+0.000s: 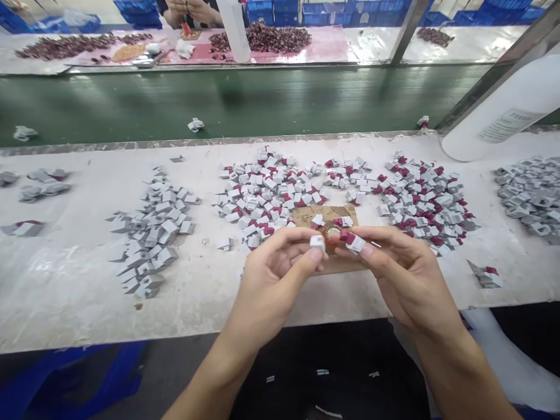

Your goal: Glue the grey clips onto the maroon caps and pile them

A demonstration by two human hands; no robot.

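Between thumb and index finger, my left hand (280, 271) pinches a small white-grey plastic part (317, 242). My right hand (402, 265) holds a grey part with a dark red piece (355, 242) on its left end. The two held parts are a short gap apart. Beneath them lies a brown cardboard piece (326, 214) with a small round greenish-red item (333, 234) and a few loose parts on it. A pile of grey and red parts (266, 192) lies behind my left hand, and another such pile (426, 201) behind my right.
Plain grey parts are heaped at the left (157, 227) and far right (534, 195). A white bottle (499, 111) leans at the back right beside a metal post. Behind the table (83, 291) runs a green conveyor belt (131, 105); beyond it a person's hands (188, 10) work.
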